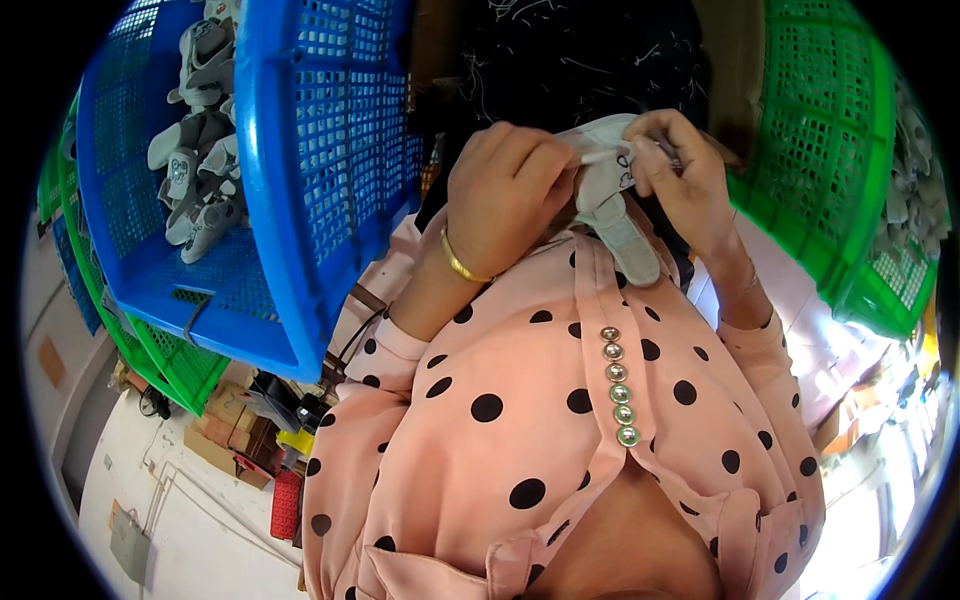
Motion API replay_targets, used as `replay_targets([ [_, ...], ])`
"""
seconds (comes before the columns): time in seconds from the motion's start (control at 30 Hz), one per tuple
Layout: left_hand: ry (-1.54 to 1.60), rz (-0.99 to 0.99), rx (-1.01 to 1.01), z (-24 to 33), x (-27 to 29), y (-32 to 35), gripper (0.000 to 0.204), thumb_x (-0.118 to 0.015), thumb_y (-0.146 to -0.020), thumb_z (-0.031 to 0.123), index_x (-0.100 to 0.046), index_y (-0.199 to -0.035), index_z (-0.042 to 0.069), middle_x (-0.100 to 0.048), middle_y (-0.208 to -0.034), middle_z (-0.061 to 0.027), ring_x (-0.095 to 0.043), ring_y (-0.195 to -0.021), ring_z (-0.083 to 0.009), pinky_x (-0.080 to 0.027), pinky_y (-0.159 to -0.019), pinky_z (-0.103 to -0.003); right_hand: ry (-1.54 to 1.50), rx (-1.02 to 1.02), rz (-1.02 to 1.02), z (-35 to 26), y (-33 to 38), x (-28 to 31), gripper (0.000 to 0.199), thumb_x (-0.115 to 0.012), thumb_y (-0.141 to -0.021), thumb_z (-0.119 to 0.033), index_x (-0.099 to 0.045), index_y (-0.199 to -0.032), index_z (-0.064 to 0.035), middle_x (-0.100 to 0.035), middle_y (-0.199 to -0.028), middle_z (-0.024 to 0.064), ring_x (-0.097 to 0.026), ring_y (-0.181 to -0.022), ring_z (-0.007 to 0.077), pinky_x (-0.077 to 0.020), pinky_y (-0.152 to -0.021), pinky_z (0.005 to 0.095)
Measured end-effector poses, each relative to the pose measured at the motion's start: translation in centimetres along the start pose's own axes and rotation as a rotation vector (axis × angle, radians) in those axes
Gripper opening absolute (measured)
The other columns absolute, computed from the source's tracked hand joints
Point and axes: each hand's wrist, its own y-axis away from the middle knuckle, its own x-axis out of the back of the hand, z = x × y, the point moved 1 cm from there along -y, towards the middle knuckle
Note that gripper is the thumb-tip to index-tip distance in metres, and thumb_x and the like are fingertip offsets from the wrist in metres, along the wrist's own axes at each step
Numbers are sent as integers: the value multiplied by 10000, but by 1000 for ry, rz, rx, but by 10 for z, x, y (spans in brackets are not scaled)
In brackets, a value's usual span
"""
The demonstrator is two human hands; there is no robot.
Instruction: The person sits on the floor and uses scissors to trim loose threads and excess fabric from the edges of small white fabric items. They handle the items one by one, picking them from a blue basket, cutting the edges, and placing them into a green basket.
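Both hands are raised close to my chest over a pink blouse with black dots. My left hand (505, 195), a gold bangle on its wrist, pinches the top of a small grey fabric piece (612, 205) that hangs down between the hands. My right hand (685, 180) grips the same piece at its upper right edge, fingers curled over it. A strap-like tab (630, 250) of the piece dangles toward my chest.
A blue plastic crate (290, 170) at my left holds several similar grey pieces (200, 150). Green crates (170, 365) sit under it. Another green crate (830, 150) with grey pieces stands at my right. Dark cloth with loose threads (580, 60) lies ahead.
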Motion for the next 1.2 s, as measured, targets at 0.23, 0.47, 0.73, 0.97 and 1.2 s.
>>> replay_targets([
  [0.23,48,-6,-93,6,1,6,269,-769,-664,22,-672,-911,70,-638,-890,-64,-596,-752,-241,-463,-619,-321,-114,-376,-101,2,29,-8,319,-614,-961,-299,-648,-967,19,-495,-634,-33,-429,-575,20,-349,-521,179],
  [0.47,201,-171,84,3,7,-3,187,-743,-774,170,-711,-948,108,-660,-852,-41,-596,-764,-206,-471,-640,-305,-258,-352,-24,7,29,-18,242,-590,-954,-191,-607,-1035,37,-514,-685,-26,-446,-610,24,-371,-556,187],
  [0.73,319,-264,115,-7,1,-12,192,-756,-775,182,-759,-959,126,-681,-860,-23,-622,-781,-190,-504,-642,-287,-304,-357,-47,8,29,-21,171,-591,-940,-113,-607,-1035,28,-554,-750,-24,-487,-638,23,-410,-588,177],
  [0.97,358,-211,99,-9,-1,-9,235,-787,-732,75,-761,-965,82,-688,-888,-59,-612,-776,-187,-506,-647,-268,-243,-351,-32,11,27,-24,156,-602,-918,-90,-618,-1018,30,-572,-751,-13,-508,-634,29,-419,-582,179],
  [1.2,248,-109,-20,-2,-7,-10,223,-781,-702,28,-725,-914,67,-676,-865,-63,-624,-763,-216,-517,-646,-289,-83,-396,-43,9,23,-19,210,-625,-916,-152,-609,-1006,37,-584,-698,56,-527,-592,73,-431,-574,214],
])
